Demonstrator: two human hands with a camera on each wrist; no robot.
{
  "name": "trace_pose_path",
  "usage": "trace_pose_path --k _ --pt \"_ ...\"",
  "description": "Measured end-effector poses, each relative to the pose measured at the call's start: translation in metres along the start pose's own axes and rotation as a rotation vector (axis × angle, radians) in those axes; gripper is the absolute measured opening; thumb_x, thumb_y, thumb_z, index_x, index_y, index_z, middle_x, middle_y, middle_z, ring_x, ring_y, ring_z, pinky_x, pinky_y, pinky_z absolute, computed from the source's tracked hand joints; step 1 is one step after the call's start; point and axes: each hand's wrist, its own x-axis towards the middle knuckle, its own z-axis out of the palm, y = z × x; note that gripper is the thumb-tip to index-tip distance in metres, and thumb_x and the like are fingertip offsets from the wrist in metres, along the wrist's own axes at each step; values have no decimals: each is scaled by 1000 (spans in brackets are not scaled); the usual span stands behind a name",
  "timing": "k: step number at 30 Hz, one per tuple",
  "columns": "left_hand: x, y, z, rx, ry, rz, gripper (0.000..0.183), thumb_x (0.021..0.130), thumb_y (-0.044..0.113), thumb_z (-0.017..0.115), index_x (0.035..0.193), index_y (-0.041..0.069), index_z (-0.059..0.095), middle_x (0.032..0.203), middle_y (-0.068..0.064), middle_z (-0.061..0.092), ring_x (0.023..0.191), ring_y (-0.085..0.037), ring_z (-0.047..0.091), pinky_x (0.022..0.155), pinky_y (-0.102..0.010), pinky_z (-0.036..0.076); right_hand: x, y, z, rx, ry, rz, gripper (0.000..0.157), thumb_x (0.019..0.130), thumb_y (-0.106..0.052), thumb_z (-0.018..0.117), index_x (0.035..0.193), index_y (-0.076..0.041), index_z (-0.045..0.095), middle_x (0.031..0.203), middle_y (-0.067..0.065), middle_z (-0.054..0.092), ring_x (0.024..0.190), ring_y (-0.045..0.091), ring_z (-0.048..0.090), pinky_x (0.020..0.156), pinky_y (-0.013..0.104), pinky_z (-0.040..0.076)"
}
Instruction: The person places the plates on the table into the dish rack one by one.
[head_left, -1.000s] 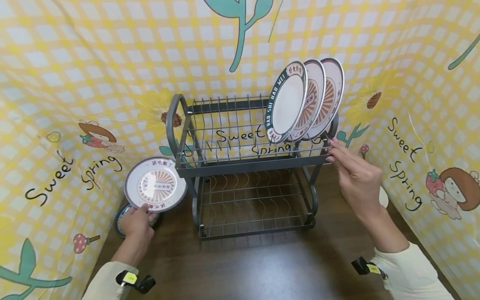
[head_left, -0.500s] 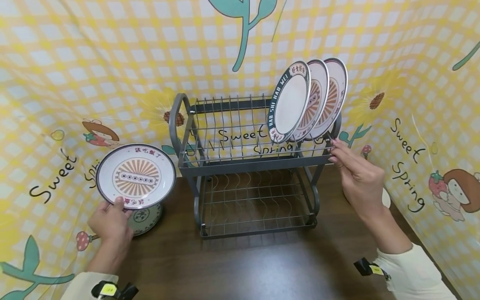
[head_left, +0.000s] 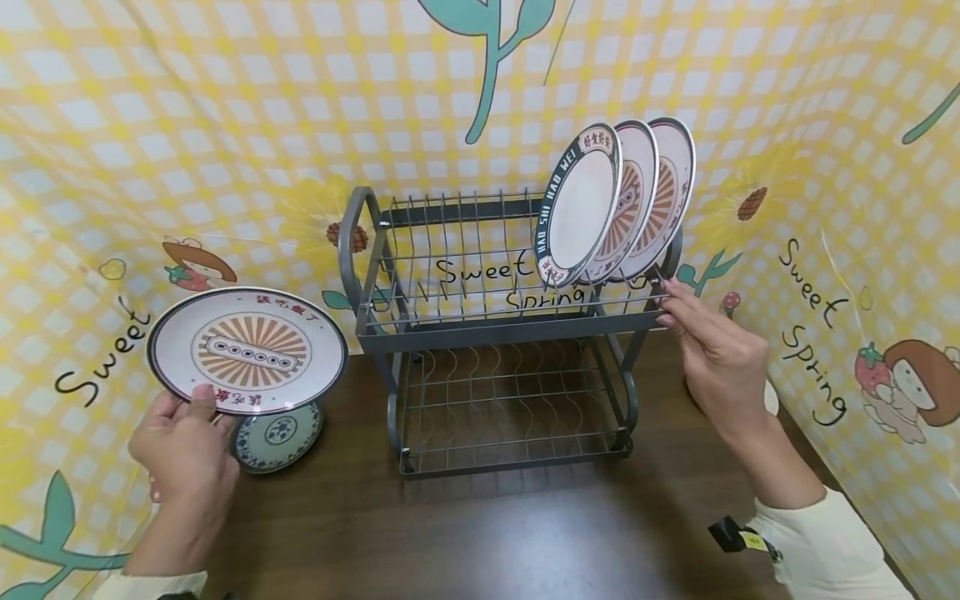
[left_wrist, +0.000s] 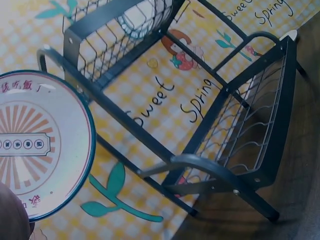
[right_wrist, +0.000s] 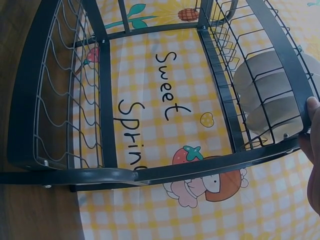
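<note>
My left hand [head_left: 187, 450] pinches the near rim of a white plate [head_left: 251, 350] with a dark edge, an orange ray pattern and red characters, thumb on top. The plate is held in the air left of a grey two-tier dish rack [head_left: 480, 335]. In the left wrist view the same plate [left_wrist: 45, 110] is cut off at the left edge. My right hand [head_left: 716, 358] grips the front right corner of the rack's upper tier. Close by, three plates stand on edge in that tier; the leftmost plate [head_left: 577, 208] has a green lettered rim.
A blue-patterned plate or dish [head_left: 279, 437] lies on the brown table [head_left: 510, 533] at left, partly under the held plate. A white rounded thing [head_left: 771, 397] shows behind my right wrist. Yellow checked cloth [head_left: 270, 100] surrounds the back and sides.
My left hand has moved left and toward me with the plate, uncovering more of the blue-patterned dish. The plate now tilts flatter. My right hand stays on the rack.
</note>
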Motion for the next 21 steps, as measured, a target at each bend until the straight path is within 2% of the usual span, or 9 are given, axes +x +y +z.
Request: trace_pose_path --k 4,8,11,18,21 --pt "-9 6 3 -86 -62 23 29 86 2 66 115 2 69 96 -12 72 80 -16 70 57 -28 59 0 0 -1 -11 -6 -4 26 71 5 78 96 -2 77 108 10 72 103 21 69 93 19 52" --pt "-21 8 6 -110 -144 63 30 85 2 67 115 -2 68 97 -14 73 79 -18 71 57 -29 60 1 0 -3 -30 -20 3 27 71 4 79 96 -3 77 108 9 72 104 18 69 93 16 50" --pt "-32 8 11 -88 -200 108 31 84 4 68 114 -4 67 98 -14 73 82 -18 71 64 -29 60 2 -1 -5 -31 -33 12 27 71 3 79 97 -4 77 109 9 72 105 17 68 93 14 50" --pt "-59 4 24 -9 -301 259 29 82 6 70 107 -9 67 90 -14 74 73 -15 72 61 -25 60 5 -4 -8 -6 -58 40 30 73 3 78 102 -4 76 114 8 70 107 16 68 93 15 50" --pt "-70 2 29 24 -364 310 27 83 4 70 105 -11 67 90 -13 74 75 -15 72 66 -25 59 7 -10 -10 14 -40 71 25 76 4 76 100 -2 76 113 12 70 108 18 67 96 17 50"
